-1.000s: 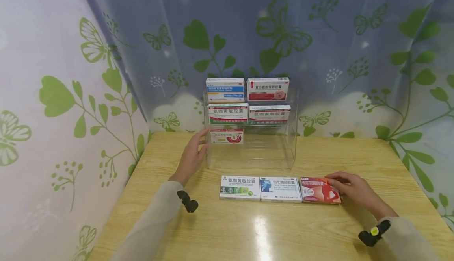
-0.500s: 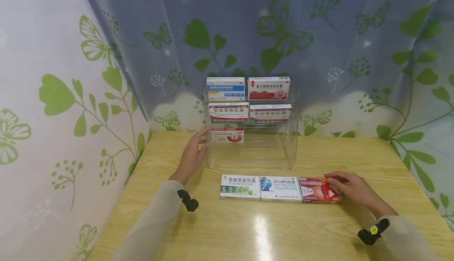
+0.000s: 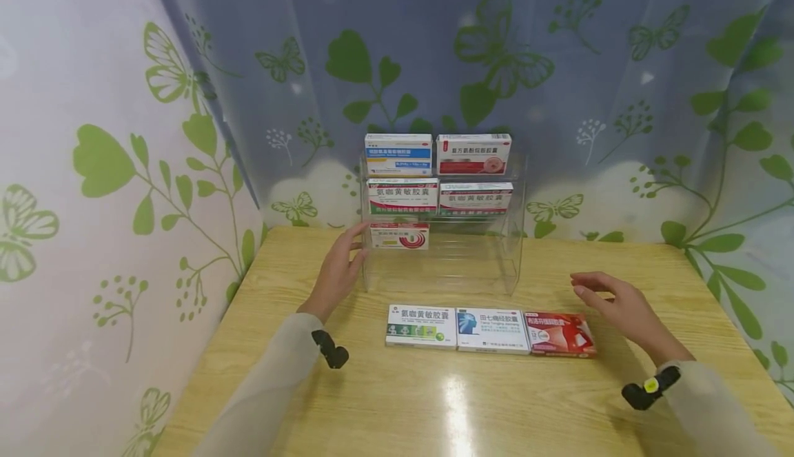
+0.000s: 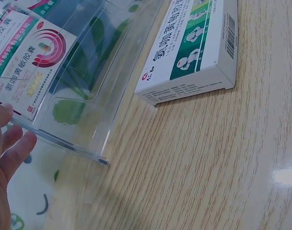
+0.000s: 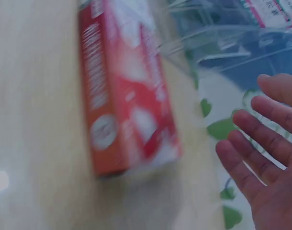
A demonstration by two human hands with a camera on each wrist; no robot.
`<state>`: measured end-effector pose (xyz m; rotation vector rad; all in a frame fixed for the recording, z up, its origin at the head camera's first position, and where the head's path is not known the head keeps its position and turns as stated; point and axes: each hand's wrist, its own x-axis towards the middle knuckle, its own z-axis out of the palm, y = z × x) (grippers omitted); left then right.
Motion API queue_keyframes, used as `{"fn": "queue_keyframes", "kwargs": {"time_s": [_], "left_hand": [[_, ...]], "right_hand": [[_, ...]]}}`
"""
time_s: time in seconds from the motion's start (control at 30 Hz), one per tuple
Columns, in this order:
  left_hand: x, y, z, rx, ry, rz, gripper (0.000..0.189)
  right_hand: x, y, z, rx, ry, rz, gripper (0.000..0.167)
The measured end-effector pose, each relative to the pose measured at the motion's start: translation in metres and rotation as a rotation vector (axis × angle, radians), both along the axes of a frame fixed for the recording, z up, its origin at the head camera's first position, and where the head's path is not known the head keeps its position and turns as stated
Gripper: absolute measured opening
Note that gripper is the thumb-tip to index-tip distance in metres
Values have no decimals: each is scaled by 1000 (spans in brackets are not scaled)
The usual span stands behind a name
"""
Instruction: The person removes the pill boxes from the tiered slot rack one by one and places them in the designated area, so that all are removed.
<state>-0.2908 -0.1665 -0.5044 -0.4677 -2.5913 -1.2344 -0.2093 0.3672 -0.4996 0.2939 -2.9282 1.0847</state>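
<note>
Fingertips of my left hand (image 3: 335, 271) touch the left side of a clear acrylic display rack (image 3: 474, 264), beside a white medicine box with red rings (image 3: 400, 237) on its bottom tier. My right hand (image 3: 620, 309) is in the air with relaxed fingers, holding nothing, just above and right of a red medicine box (image 3: 561, 335). That red box lies flat at the right end of a row. To its left lie a white box with a blue head picture (image 3: 493, 331) and a white-and-green box (image 3: 420, 326). In the right wrist view the right hand (image 5: 275, 148) is apart from the red box (image 5: 136, 91).
Higher on the rack stand several more medicine boxes, among them a blue-and-white one (image 3: 398, 156) and a white-and-red one (image 3: 473, 154). The rack stands toward the back of a wooden table (image 3: 372, 402), before a leaf-and-butterfly patterned curtain (image 3: 397, 43).
My right hand has let go of the red box and risen up and away from it. The left hand keeps its place at the rack, and the boxes stay where they were.
</note>
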Motion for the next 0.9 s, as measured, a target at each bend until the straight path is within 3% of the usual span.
{"fn": "queue_keyframes", "kwargs": {"time_s": [0.4, 0.9], "left_hand": [[1, -1, -1, 4, -5, -3, 61], [0, -2, 1, 4, -2, -10, 59]], "right_hand": [[-30, -51, 44, -119, 94, -6, 48], [-78, -161, 54, -274, 46, 153, 41]]}}
